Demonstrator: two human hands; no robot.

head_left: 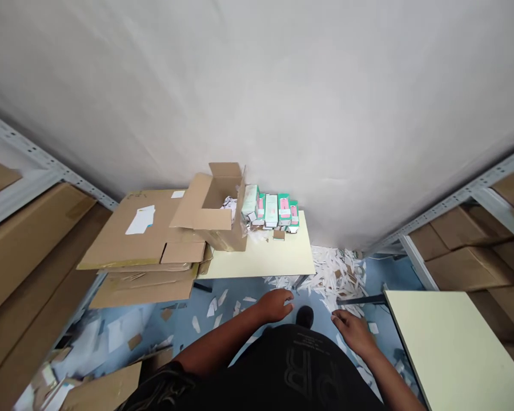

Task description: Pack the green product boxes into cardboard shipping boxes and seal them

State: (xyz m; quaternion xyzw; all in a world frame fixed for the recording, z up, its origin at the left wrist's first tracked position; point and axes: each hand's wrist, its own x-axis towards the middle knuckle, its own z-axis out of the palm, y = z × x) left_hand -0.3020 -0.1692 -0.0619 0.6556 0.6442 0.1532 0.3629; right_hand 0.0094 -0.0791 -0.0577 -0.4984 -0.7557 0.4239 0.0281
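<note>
My left hand (pixel 274 305) hangs in front of my body above the floor, fingers loosely curled, holding nothing that I can see. My right hand (pixel 354 331) is a little lower and to the right, fingers relaxed and slightly apart, also with nothing in it. Both are well short of the pale yellow table (pixel 261 258) ahead. On that table an open cardboard box (pixel 216 211) stands beside a row of small green and pink product boxes (pixel 274 211) against the white wall.
Flattened cardboard sheets (pixel 141 240) are stacked left of the table. White paper scraps (pixel 334 274) litter the blue floor. A second pale table (pixel 449 348) is at right. Metal shelving with large cartons (pixel 466 251) lines both sides.
</note>
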